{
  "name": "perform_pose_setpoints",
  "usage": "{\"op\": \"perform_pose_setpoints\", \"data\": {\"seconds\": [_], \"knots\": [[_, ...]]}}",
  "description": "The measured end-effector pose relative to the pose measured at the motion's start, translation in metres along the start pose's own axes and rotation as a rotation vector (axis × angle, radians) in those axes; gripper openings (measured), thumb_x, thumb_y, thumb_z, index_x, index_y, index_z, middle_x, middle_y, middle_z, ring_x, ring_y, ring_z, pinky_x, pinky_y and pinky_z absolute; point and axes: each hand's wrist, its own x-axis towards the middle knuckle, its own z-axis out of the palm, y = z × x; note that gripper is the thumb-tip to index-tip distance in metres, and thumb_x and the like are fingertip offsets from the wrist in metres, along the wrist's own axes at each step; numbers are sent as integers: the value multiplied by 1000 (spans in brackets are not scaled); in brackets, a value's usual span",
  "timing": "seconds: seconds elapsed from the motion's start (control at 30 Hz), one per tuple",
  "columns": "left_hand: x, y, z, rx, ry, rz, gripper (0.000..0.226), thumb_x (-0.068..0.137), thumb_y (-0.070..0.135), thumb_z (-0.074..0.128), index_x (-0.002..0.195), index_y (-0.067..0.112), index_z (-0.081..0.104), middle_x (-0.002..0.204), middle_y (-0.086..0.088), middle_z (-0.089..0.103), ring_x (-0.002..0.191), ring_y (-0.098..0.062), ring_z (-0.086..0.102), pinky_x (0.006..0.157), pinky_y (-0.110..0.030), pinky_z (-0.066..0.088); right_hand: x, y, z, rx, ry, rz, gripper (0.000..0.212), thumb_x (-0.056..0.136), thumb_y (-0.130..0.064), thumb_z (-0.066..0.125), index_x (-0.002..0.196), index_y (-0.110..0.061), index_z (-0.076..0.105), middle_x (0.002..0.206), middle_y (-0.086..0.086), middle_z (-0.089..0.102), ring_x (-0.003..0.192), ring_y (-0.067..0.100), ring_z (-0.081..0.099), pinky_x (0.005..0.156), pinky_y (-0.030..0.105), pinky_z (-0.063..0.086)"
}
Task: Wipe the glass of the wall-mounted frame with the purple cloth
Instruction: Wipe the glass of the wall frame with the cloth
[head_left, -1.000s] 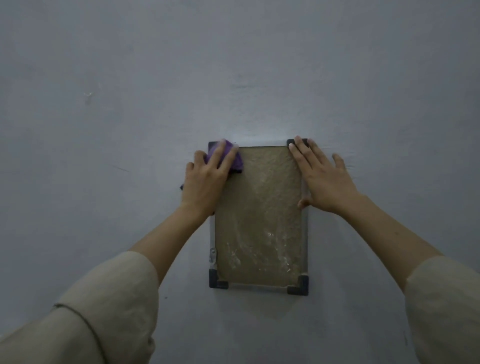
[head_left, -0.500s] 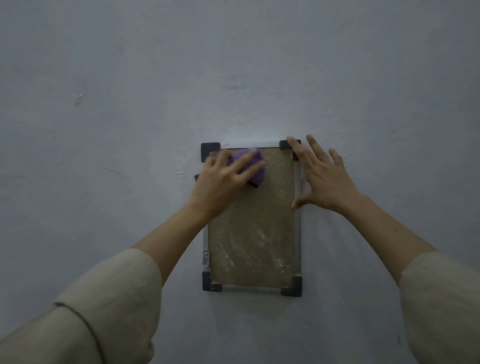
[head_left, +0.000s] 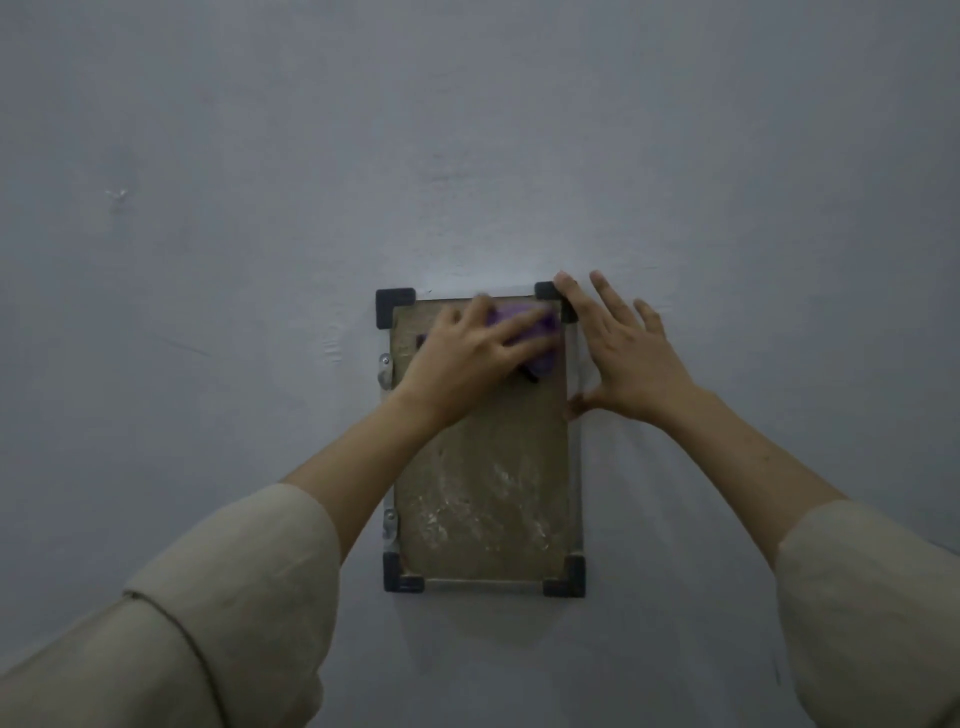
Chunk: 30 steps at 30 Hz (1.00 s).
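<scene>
A rectangular frame (head_left: 480, 441) was seen mounted upright on a grey wall (head_left: 208, 260), with dark corner pieces at all four corners and two small metal clips on its left edge. Behind its glass (head_left: 483, 493) a brownish, mottled sheet was held, marked with pale smears toward the lower half.

The purple cloth (head_left: 530, 332) was pressed flat against the upper right part of the glass, just below the top edge and close to the upper right corner piece. It was pinned there by the left hand (head_left: 467, 358), whose fingers were spread over it rather than curled around it; part of the cloth showed between and beyond the fingertips, blurred.

The right hand (head_left: 634, 358) was laid open and flat, fingers apart, against the wall and the frame's right edge, with the index fingertip touching the upper right corner piece and the thumb resting at the frame's right side. Nothing was gripped by it. Pale loose sleeves (head_left: 234, 597) were visible on both forearms.
</scene>
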Motion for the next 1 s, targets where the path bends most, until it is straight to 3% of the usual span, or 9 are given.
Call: {"op": "perform_pose_setpoints", "data": {"seconds": [0.03,0.1,0.3,0.47,0.53,0.73,0.8,0.93,1.0], "knots": [[3,2,0,17,-24,92,59,89,10,55,141,27,35,153,-5,29,118,-38,42,90,-50,44,0,0,0,-2,3,0,138,53,-51,83,145,-28,-17,159,-1,-1,145,17,-10,115,50,8],[6,-4,-1,72,-42,104,58,90,11,52,141,28,34,154,-4,27,118,-38,42,88,-49,45,-1,0,1,-2,11,2,137,53,-50,83,145,-29,-16,158,0,4,145,18,-7,115,50,9],[0,-19,-6,-2,6,-419,53,93,9,44,141,28,35,152,-1,30,118,-40,37,84,-50,42,-1,-1,-1,-16,33,9,139,48,-56,83,147,-29,-11,157,2,12,145,21,1,114,50,14],[-13,3,4,19,-74,-51,61,91,9,48,145,27,25,156,-4,21,120,-37,38,92,-48,43,-2,-2,-1,-25,28,13,136,50,-50,84,147,-29,-10,157,-2,9,145,21,1,114,50,14],[-22,-9,5,36,-54,-39,60,90,8,50,144,27,31,154,-5,27,116,-40,43,86,-49,44,-3,-3,-2,-55,17,6,134,51,-52,83,147,-31,-8,158,-8,2,145,21,-1,113,52,13],[-71,-39,9,-36,12,-530,53,92,1,43,139,25,42,151,-2,33,107,-40,44,79,-47,44,-4,-11,-4,-138,-26,38,128,57,-52,81,147,-31,-8,157,-11,-11,145,22,-7,112,58,10],[-83,-24,10,-78,11,-474,53,88,-2,50,136,19,48,147,-8,39,101,-42,48,76,-48,48,-4,-17,-4,-157,-34,59,128,59,-49,81,147,-29,-10,157,-10,-12,145,22,-9,112,58,10],[-118,15,23,-59,12,-74,66,67,0,76,128,17,57,136,-12,53,90,-41,61,67,-46,55,-6,-24,0,-199,-28,104,124,64,-44,80,147,-26,-11,157,-8,-14,144,21,-11,111,58,12],[-133,11,26,-56,-5,-93,68,68,-2,75,130,20,55,138,-9,52,90,-39,61,66,-44,55,-10,-24,1,-200,-28,108,121,66,-44,78,148,-25,-9,157,-7,-13,145,21,-10,111,58,13]]}}
